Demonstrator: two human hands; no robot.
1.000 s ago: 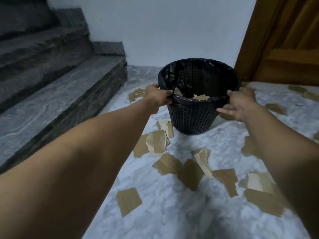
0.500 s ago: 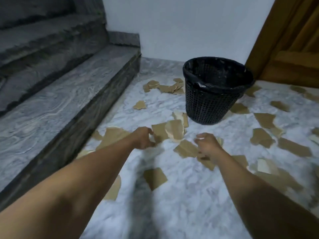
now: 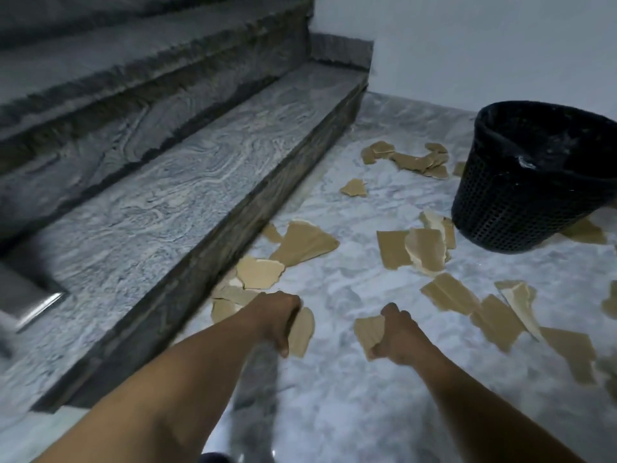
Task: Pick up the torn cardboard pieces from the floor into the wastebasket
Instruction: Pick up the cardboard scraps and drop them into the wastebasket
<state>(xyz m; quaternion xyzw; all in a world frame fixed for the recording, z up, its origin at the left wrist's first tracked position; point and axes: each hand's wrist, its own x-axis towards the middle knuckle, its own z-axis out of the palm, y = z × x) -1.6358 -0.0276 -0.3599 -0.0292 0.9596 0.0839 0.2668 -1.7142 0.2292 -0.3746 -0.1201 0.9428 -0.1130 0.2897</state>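
My left hand [image 3: 279, 317] and right hand [image 3: 398, 334] each gripped a cardboard piece [image 3: 303, 334]; next, I judged, both needed lifting into the wastebasket [image 3: 500, 205].

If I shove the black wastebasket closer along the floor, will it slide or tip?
Probably slides: the marble floor looks smooth and polished. The wastebasket seems light, being perforated plastic, so a low push should do. It narrows toward its base, so a shove at the rim may tip it.
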